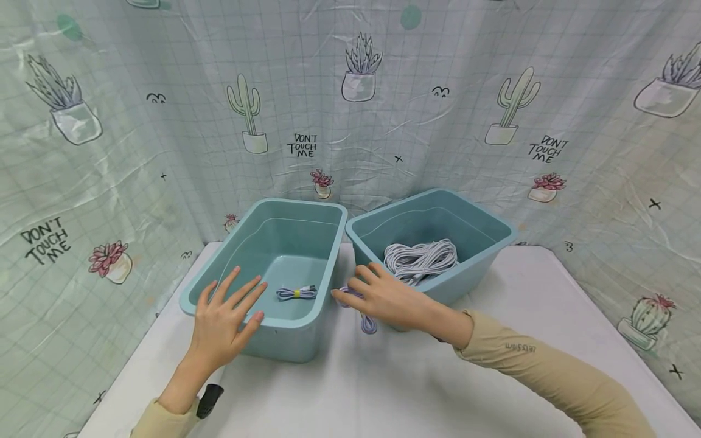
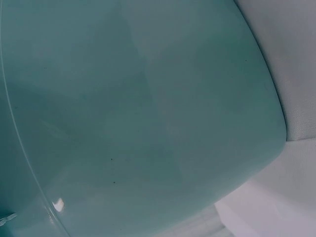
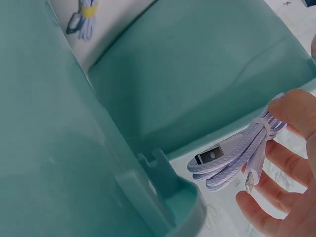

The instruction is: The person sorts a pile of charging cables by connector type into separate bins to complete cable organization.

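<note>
My right hand [image 1: 380,296] reaches between the two bins and pinches a coiled lilac USB cable [image 3: 232,150] with a pale tie. Below it, beside the right bin, lies another lilac cable bundle [image 1: 369,324]; the right wrist view shows a yellow tie [image 3: 89,10] on it. Over the near left part of the left bin [image 1: 309,320], my left hand [image 1: 219,325] is spread with straight fingers; whether it touches the rim I cannot tell. Inside that bin is a lilac USB cable bundle [image 1: 285,294] with a yellow band. The left wrist view shows teal bin wall [image 2: 148,113], no hand.
To the right, a matching teal bin [image 1: 471,274] holds a heap of coiled white cables [image 1: 421,260]. Both bins stand on a white table [image 1: 372,395], with their near-facing corners almost meeting at the back. A cactus-print curtain [image 1: 454,121] surrounds the table.
</note>
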Tool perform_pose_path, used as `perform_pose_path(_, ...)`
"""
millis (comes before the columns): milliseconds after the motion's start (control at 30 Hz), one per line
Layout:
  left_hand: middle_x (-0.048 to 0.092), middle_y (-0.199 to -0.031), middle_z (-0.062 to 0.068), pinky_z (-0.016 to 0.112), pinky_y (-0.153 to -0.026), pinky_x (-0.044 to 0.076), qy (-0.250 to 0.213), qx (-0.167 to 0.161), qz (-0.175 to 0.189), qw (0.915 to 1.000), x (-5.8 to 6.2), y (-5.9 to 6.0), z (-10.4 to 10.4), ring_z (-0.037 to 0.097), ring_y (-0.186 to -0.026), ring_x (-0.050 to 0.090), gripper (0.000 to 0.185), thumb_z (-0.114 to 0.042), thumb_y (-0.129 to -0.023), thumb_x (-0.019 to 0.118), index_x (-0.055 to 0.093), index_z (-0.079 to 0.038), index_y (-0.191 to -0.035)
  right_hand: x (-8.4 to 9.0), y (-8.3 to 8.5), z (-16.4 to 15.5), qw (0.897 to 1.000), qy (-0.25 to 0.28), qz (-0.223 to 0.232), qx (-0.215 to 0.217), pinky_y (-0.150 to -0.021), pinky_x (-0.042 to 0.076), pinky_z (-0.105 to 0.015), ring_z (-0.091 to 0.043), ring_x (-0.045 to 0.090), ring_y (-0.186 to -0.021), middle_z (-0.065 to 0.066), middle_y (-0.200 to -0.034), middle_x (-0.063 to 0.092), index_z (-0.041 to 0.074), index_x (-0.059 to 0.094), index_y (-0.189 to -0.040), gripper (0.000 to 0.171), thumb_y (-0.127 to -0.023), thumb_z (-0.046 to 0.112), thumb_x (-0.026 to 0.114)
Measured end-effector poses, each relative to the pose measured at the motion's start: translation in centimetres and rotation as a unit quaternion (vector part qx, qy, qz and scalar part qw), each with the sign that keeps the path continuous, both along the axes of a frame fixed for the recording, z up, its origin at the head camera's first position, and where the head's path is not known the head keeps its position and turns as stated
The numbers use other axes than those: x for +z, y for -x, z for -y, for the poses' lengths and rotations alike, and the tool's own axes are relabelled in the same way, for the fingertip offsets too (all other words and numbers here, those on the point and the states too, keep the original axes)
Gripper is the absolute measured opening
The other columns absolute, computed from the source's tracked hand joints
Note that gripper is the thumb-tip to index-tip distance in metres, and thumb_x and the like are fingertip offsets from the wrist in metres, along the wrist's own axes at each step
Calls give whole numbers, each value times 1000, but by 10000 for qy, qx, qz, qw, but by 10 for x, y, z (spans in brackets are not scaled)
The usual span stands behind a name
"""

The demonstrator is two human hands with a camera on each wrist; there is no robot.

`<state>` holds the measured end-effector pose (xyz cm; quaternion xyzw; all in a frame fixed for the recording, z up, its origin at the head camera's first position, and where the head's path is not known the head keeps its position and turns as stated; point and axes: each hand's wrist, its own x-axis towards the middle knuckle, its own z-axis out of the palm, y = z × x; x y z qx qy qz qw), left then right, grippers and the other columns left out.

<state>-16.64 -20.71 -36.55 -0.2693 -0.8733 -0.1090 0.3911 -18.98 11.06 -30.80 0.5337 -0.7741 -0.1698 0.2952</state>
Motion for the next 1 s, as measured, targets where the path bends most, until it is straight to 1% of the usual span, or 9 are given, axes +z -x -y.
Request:
perform_pose_path(200,61,-117,9,62,-89,28,-2,-5,-15,10000,0,1,0,30,-129,36,58,-52,-93,22,59,-15,-117,11,3,0,9999,82,-69,51,-81,41,-37,-21,47,-93,-1,-98,53,19,45,-127,51,-81,11,64)
perform_pose_path(400,61,-117,9,62,-89,29,20,7,-7,10000,1,1,-1,30,-128,37,58,-53,-93,22,59,-15,-117,26,7,2,10000,75,-51,-35,-80,39,-35,-21,46,-96,-2,-100,52,19,43,-129,57,-78,9,67)
perform_pose_path(533,61,-117,9,61,-89,29,43,15,-8,10000,1,1,-1,31,-127,37,58,-53,-93,21,59,-15,-117,37,10,5,9999,68,65,-44,-83,39,-36,-23,46,-100,-3,-106,51,18,41,-131,61,-77,7,67)
perform_pose_path(600,61,-117,9,61,-90,29,43,9,-7,10000,1,1,0,31,-127,37,58,-53,-93,22,59,-15,-117,43,12,8,9999,78,115,-42,-84,39,-37,-23,46,-102,-3,-107,51,19,40,-131,60,-79,6,65)
perform_pose_path(767,61,-118,8,61,-90,28,42,9,19,10000,0,1,0,31,-128,37,58,-53,-93,22,58,-15,-118,53,20,16,9998,179,48,19,-82,40,-36,-22,47,-100,-2,-103,53,19,41,-130,54,-82,6,62)
perform_pose_path(867,61,-118,8,61,-90,28,57,31,48,10000,1,1,1,31,-128,36,58,-53,-93,22,58,-15,-119,59,25,23,9997,246,-26,87,-80,40,-36,-22,48,-99,-1,-101,55,19,43,-128,50,-83,8,61)
perform_pose_path(933,61,-118,8,61,-90,28,70,44,55,10000,1,0,1,31,-128,36,58,-53,-93,21,58,-15,-119,63,29,27,9996,247,-35,117,-78,41,-36,-21,48,-98,-2,-101,55,19,44,-128,49,-83,9,61)
perform_pose_path(1000,61,-118,8,61,-90,28,84,52,61,9999,1,0,1,31,-128,36,58,-53,-93,21,58,-15,-119,66,32,31,9996,232,-36,134,-77,41,-36,-21,48,-98,-2,-102,54,20,44,-127,49,-83,12,62)
